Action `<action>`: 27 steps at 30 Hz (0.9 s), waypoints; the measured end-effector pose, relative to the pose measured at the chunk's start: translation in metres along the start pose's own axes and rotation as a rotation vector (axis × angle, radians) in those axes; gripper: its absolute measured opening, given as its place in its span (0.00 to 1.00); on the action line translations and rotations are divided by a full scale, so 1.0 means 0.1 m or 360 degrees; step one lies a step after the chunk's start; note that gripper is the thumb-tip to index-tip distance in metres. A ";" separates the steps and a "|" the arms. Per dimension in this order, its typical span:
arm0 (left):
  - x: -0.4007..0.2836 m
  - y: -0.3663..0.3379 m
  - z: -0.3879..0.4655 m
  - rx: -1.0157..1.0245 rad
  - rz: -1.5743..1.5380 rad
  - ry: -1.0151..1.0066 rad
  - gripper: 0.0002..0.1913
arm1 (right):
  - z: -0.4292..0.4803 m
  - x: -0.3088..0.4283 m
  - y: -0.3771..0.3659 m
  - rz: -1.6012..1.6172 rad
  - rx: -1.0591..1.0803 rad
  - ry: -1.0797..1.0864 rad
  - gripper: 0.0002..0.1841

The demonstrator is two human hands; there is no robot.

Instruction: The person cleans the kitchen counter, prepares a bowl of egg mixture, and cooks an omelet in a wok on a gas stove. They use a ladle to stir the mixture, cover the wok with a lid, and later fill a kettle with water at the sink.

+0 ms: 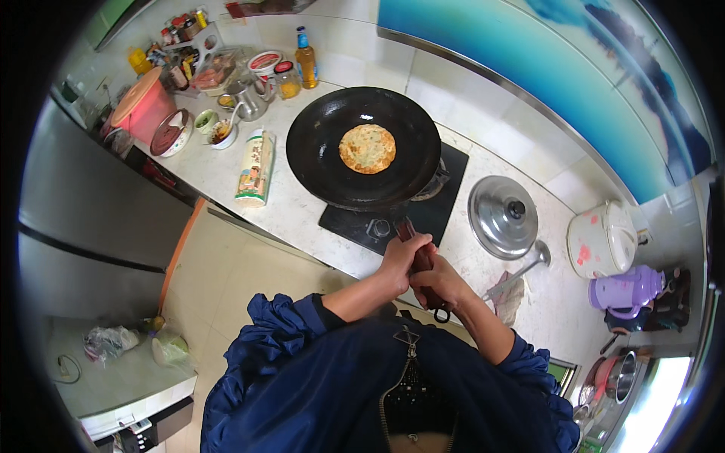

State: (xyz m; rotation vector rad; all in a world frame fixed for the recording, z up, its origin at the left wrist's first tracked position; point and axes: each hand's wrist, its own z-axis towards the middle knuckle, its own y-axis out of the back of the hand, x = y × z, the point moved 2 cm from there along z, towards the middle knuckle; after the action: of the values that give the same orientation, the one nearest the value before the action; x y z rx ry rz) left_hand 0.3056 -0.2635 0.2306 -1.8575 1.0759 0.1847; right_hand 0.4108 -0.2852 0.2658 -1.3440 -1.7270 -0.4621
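Both hands are wrapped around the dark red-brown handle (422,260) of a large black wok (317,164). My left hand (403,260) grips it nearer the pan, and my right hand (439,280) holds it closer to the end with the hanging ring. Inside the wok lies a round, browned flatbread (367,148) with green flecks, a little right of the bowl's middle. Under the wok is a black glass gas stove (391,229) with one knob in sight. Part of the burner shows at the wok's right side, so the pan sits off to the left of it.
Right of the stove are a metal lid (493,226), a ladle (524,269), a cloth (510,300), a rice cooker (601,238) and a purple thermos (626,291). To the left stand a noodle package (255,170), a sauce bowl (222,135), a metal pot (248,101) and a glass bottle (306,61).
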 end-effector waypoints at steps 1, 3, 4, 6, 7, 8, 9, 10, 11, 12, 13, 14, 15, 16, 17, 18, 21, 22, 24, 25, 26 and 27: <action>-0.05 0.03 -0.05 -0.0005 -0.0014 -0.0001 0.09 | 0.04 0.04 -0.08 0.0008 0.0066 -0.0030 0.15; -0.17 0.10 -0.15 0.0023 0.0046 -0.0115 0.06 | 0.06 0.17 -0.19 -0.0010 0.0192 -0.0091 0.14; -0.25 0.14 -0.20 0.0078 0.0071 -0.0243 0.06 | 0.10 0.24 -0.25 -0.0028 0.0233 -0.0172 0.12; -0.46 0.22 -0.27 0.0203 0.0244 -0.0482 0.05 | 0.23 0.35 -0.37 -0.0114 0.0158 -0.0305 0.07; -0.58 0.26 -0.29 0.0275 0.0292 -0.0604 0.05 | 0.31 0.41 -0.44 -0.0091 0.0215 -0.0233 0.05; -0.65 0.30 -0.30 0.0345 0.0187 -0.0616 0.05 | 0.35 0.43 -0.51 -0.0062 0.0263 -0.0143 0.05; -0.69 0.35 -0.30 0.0274 -0.0117 -0.0434 0.06 | 0.41 0.44 -0.58 -0.0013 0.0349 -0.0008 0.06; -0.69 0.36 -0.31 0.0238 -0.0036 -0.0475 0.06 | 0.42 0.41 -0.61 -0.0063 0.0285 -0.0003 0.07; -0.70 0.38 -0.30 0.0117 -0.0032 -0.0587 0.06 | 0.42 0.37 -0.66 -0.0011 0.0353 0.0090 0.08; -0.70 0.39 -0.31 0.0152 0.0199 -0.0699 0.06 | 0.42 0.30 -0.68 -0.0129 0.0239 0.0038 0.11; -0.64 0.40 -0.28 0.0041 0.0135 -0.0562 0.07 | 0.41 0.23 -0.69 -0.0217 0.0187 -0.0022 0.12; -0.65 0.46 -0.28 -0.0018 0.0159 -0.0682 0.07 | 0.45 0.18 -0.75 -0.0137 0.0224 0.0093 0.11; -0.60 0.49 -0.25 -0.0100 0.0229 -0.0582 0.07 | 0.47 0.10 -0.77 -0.0150 0.0116 -0.0009 0.10; -0.61 0.54 -0.23 -0.0021 0.0196 -0.0638 0.07 | 0.53 0.08 -0.79 -0.0232 0.0163 0.0021 0.10; -0.64 0.62 -0.18 -0.0014 0.0182 -0.0574 0.07 | 0.60 0.07 -0.80 -0.0160 0.0155 0.0077 0.10; -0.66 0.68 -0.14 -0.0027 0.0125 -0.0583 0.07 | 0.65 0.06 -0.80 -0.0107 0.0172 0.0029 0.10; -0.66 0.82 -0.05 0.0148 0.0032 -0.0409 0.10 | 0.77 0.05 -0.78 -0.0048 0.0207 -0.0047 0.08; -0.65 0.84 -0.03 0.0112 0.0055 -0.0426 0.10 | 0.77 0.04 -0.77 -0.0067 0.0191 -0.0053 0.07; -0.57 0.84 -0.04 0.0098 0.0095 -0.0367 0.11 | 0.71 0.01 -0.75 -0.0075 0.0258 -0.0154 0.05; -0.51 0.82 -0.07 0.0026 0.0055 -0.0363 0.11 | 0.65 0.00 -0.73 -0.0048 0.0188 -0.0138 0.05; -0.49 0.79 -0.10 0.0028 0.0042 -0.0307 0.11 | 0.60 0.02 -0.72 -0.0027 0.0188 -0.0165 0.05; -0.51 0.75 -0.12 0.0084 -0.0021 -0.0375 0.11 | 0.57 0.06 -0.72 0.0045 0.0220 -0.0099 0.05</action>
State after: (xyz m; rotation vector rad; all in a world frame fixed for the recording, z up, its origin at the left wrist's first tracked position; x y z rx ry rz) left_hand 0.2156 -0.2547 0.2151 -1.7462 0.8970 0.3552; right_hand 0.3214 -0.2646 0.2547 -1.2941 -1.7548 -0.2825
